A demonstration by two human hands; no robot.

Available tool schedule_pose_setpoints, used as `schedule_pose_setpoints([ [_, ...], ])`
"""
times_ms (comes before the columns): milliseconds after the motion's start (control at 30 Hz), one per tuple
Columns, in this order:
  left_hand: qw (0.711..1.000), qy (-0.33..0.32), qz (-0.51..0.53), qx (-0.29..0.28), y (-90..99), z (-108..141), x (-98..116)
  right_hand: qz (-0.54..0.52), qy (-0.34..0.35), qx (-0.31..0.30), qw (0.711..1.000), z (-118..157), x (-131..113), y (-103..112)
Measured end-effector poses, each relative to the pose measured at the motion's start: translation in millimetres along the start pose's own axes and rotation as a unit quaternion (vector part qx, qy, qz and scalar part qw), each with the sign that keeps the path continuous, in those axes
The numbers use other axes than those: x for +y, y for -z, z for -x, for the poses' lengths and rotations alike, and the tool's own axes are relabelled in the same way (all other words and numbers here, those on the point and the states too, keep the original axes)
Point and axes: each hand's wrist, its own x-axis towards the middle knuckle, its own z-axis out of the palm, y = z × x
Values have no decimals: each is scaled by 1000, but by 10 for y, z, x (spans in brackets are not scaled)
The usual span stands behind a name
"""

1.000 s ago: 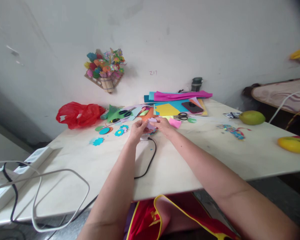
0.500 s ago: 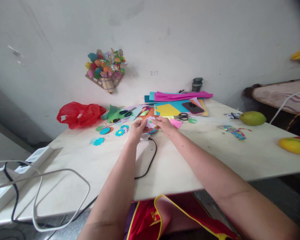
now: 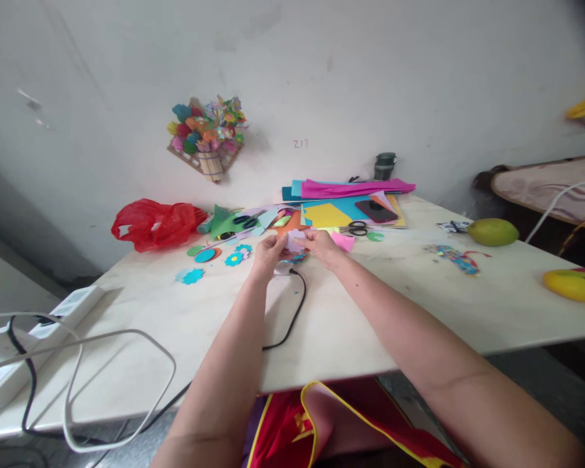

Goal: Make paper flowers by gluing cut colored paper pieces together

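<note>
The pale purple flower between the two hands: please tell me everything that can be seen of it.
The pale purple flower is a small, flat cutout with a scalloped edge, possibly felt or foam. Its visible face looks plain; the back is hidden. It is held over the table, the left hand gripping one side, the right hand the other.

I see a plain face on the lilac flower [image 3: 296, 241] now, where half a second ago it showed me a green centre; whether it was turned over or covered, I cannot tell. My head view has also shifted slightly, putting the wall bouquet [image 3: 207, 135] marginally further right.
</note>
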Motion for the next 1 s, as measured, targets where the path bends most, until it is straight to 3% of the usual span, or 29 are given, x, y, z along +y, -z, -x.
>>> schedule_pose_setpoints([
  [333, 1000, -5, -1, -8, -1, 11, 18, -12, 5, -33, 999, 33, -25, 15],
  [667, 999, 5, -14, -38, -27, 58, 60, 25, 7, 5, 1000, -35, 54, 1],
  [1000, 1000, -19, -3, -11, -2, 28, 45, 0, -13, -30, 999, 29, -30, 42],
])
